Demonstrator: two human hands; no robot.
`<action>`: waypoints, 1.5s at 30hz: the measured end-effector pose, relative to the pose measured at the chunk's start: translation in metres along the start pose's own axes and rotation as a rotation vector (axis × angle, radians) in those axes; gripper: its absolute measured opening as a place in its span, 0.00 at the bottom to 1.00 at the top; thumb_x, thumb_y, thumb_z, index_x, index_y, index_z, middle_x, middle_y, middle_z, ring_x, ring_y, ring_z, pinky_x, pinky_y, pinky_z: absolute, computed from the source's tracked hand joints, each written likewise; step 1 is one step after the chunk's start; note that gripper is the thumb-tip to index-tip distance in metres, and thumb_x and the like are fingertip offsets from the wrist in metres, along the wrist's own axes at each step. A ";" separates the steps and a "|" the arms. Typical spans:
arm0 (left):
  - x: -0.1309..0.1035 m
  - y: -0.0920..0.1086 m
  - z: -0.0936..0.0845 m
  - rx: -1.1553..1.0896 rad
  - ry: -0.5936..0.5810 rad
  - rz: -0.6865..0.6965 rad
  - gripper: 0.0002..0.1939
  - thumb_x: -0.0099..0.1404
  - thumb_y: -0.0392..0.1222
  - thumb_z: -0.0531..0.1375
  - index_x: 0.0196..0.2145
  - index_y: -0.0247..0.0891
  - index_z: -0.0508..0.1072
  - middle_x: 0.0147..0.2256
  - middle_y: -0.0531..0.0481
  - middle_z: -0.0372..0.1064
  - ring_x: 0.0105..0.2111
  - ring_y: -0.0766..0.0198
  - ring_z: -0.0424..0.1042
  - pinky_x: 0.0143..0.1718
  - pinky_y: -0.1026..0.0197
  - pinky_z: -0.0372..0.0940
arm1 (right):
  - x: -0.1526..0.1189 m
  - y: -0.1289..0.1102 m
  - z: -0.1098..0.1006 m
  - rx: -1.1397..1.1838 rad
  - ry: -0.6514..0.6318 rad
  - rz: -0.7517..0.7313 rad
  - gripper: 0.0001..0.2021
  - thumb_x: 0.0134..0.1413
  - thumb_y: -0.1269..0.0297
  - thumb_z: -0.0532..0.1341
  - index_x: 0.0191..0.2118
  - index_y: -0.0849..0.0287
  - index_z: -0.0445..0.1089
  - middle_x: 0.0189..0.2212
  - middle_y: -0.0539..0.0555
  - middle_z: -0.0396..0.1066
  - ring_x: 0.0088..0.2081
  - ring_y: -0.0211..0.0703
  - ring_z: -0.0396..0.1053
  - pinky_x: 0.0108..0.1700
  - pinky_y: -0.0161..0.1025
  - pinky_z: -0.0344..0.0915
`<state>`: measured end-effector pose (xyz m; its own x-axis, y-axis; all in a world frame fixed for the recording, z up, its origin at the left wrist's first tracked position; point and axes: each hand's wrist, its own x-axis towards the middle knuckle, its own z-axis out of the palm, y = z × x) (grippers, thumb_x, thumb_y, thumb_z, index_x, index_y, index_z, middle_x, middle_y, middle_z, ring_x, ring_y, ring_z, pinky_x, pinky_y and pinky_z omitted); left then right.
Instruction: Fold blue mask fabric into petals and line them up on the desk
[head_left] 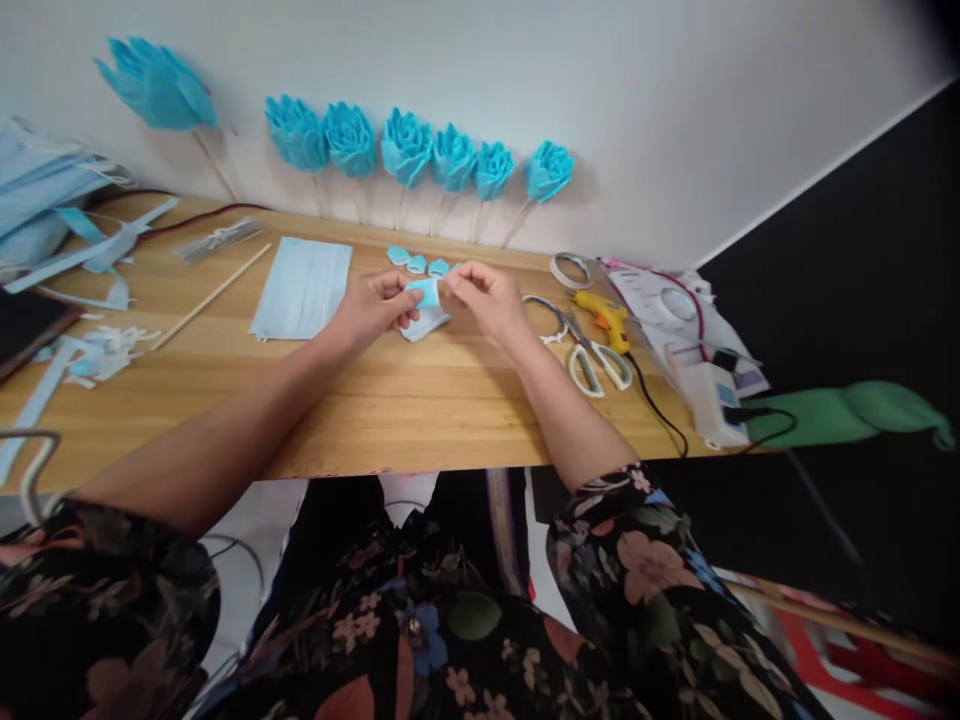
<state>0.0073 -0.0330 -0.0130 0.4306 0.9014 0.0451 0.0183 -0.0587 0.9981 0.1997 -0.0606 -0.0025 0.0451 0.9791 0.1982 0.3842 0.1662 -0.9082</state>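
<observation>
Over the middle of the table, my left hand point(375, 303) pinches a small blue fabric piece point(426, 293) between thumb and fingers. My right hand point(486, 297) is closed in a pinch at the right edge of the same piece; its fingertips partly hide what they grip. Under the hands lies a white and pale-blue fabric piece point(424, 324). Just behind them, several small blue petal-shaped pieces point(415, 264) sit in a row. A flat pale-blue face mask point(304, 288) rests on the table left of my left hand.
Several blue fabric flowers point(406, 145) on sticks lean against the wall. Right of my hands are a tape roll point(570, 270), scissors point(598, 360), a yellow glue gun point(606, 318) and a power strip point(715, 403). Fabric scraps point(97, 355), a wooden stick point(214, 295) and piled masks point(41, 190) lie left.
</observation>
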 end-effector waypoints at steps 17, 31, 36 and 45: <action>-0.001 0.001 0.003 -0.008 0.048 -0.009 0.10 0.63 0.36 0.64 0.26 0.37 0.68 0.21 0.53 0.70 0.19 0.73 0.64 0.21 0.70 0.58 | -0.097 0.048 -0.145 -0.954 0.114 -0.086 0.09 0.58 0.68 0.62 0.43 0.57 0.78 0.41 0.58 0.81 0.44 0.53 0.76 0.49 0.51 0.71; 0.000 0.000 0.003 -0.004 0.068 -0.009 0.11 0.63 0.37 0.65 0.26 0.37 0.68 0.21 0.54 0.70 0.19 0.73 0.65 0.22 0.69 0.58 | -0.095 0.054 -0.115 -1.321 -0.002 -0.153 0.12 0.66 0.67 0.56 0.40 0.62 0.77 0.39 0.64 0.78 0.46 0.58 0.71 0.48 0.51 0.65; 0.000 0.000 0.004 -0.008 0.052 -0.017 0.10 0.63 0.37 0.65 0.26 0.37 0.68 0.21 0.54 0.70 0.19 0.73 0.64 0.21 0.69 0.57 | -0.099 0.057 -0.112 -1.303 0.066 -0.124 0.12 0.65 0.69 0.55 0.38 0.61 0.77 0.38 0.63 0.79 0.45 0.56 0.73 0.46 0.48 0.66; -0.001 0.002 0.003 0.008 0.040 -0.012 0.11 0.64 0.36 0.64 0.26 0.37 0.67 0.21 0.54 0.70 0.19 0.72 0.64 0.23 0.68 0.58 | -0.091 0.069 -0.121 -1.131 0.188 -0.034 0.09 0.61 0.67 0.58 0.36 0.58 0.77 0.34 0.60 0.79 0.38 0.53 0.75 0.42 0.47 0.68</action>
<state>0.0094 -0.0354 -0.0116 0.3941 0.9184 0.0351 0.0301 -0.0510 0.9982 0.3343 -0.1527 -0.0388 0.1195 0.9274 0.3544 0.9925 -0.1016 -0.0686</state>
